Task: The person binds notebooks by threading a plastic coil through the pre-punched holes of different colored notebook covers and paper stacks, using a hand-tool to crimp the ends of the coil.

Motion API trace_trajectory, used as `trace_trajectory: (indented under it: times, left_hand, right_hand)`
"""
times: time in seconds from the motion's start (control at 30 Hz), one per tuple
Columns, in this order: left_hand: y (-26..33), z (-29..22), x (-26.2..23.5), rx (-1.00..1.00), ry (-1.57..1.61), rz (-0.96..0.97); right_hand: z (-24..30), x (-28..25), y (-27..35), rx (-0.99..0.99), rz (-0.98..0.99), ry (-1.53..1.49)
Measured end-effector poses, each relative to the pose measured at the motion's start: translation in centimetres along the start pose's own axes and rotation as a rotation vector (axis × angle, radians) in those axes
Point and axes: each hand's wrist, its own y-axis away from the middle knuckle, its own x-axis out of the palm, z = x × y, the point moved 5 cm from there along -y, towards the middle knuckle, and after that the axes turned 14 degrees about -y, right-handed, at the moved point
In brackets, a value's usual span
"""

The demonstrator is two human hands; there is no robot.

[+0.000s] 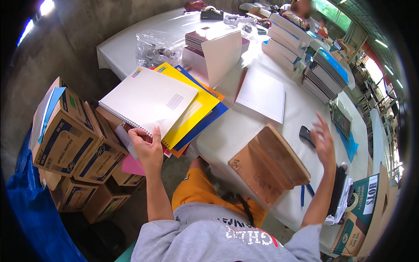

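A white spiral notebook lies on top of a fanned stack with a yellow notebook and a blue notebook under it. My left hand grips the near corner of the white notebook, thumb on its cover and fingers curled at the coil edge. Over the right part of the table, my right hand is raised with fingers apart and nothing in it. Just left of it rests a small black object. A brown L-shaped board stand sits between my hands, close to my body.
Cardboard boxes are piled at my left. On the white-covered table lie an open pad, notebook stacks, blue pens and a tape dispenser. Another person is at the far side. An open carton stands at right.
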Motion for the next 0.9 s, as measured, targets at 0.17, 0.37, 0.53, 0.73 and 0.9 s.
trace_trajectory:
  times: [0.17, 0.37, 0.53, 0.73, 0.9]
  left_hand:
    - [0.0, -1.5, -1.2, 0.147, -0.429, -0.11]
    - [2.0, -8.3, -2.6, 0.356, 0.462, -0.096]
    - [4.9, -15.9, -3.4, 0.569, 1.173, 0.416]
    - [6.2, -16.0, -1.8, 0.478, 1.332, 0.604]
    - [6.7, -16.7, -0.1, 0.492, 1.342, 0.634]
  right_hand:
    - [9.5, 12.0, -13.2, -0.358, 0.27, 0.26]
    - [11.7, 25.6, -23.9, -0.361, 0.226, 0.394]
    - [8.2, 28.8, -27.5, -0.335, 0.277, 0.426]
    - [2.2, 16.2, -24.2, -0.171, 0.433, 0.258]
    - [-7.7, 8.7, -18.8, 0.255, 0.355, -0.115]
